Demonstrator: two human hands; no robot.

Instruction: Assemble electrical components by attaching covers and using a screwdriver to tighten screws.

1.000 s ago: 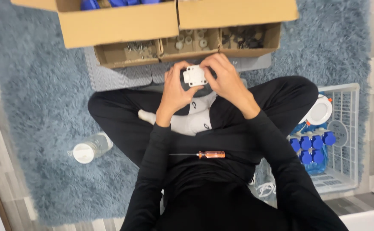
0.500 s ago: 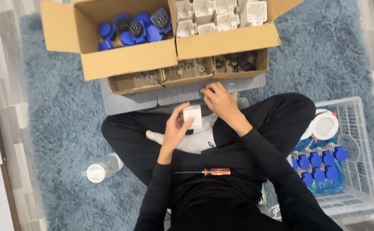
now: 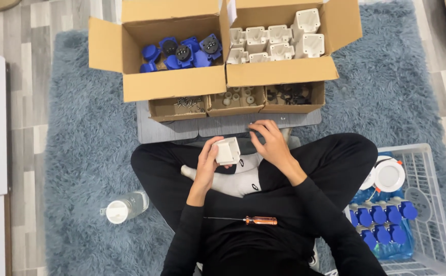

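Sitting cross-legged on a shaggy blue-grey rug point(image 3: 80, 153), the person grasps a small white plastic housing point(image 3: 228, 151) in the left hand point(image 3: 210, 159), fingers wrapped round its left side, just above a white sock point(image 3: 235, 179). At three o'clock from the housing, close beside it but not touching, the right hand point(image 3: 271, 143) rests released, fingers spread and curled down, fingertips at the near edge of a grey board point(image 3: 166, 130).

On that board, at twelve o'clock from the hands, stand three shallow cardboard trays: the left tray point(image 3: 177, 108) holds small dark screws, the middle tray point(image 3: 234, 102) small pale parts, the right tray point(image 3: 292, 97) dark parts too small to tell apart. Behind them sit two open cartons: the left carton point(image 3: 174, 87) with blue round socket parts, the right carton point(image 3: 279, 71) with more white housings.

An orange-handled screwdriver point(image 3: 243, 220) lies across the lap at six o'clock. A clear bottle point(image 3: 126, 207) lies on the rug at eight o'clock. At four o'clock a white wire basket point(image 3: 440, 204) holds blue-capped pieces and a white round disc point(image 3: 389, 175).
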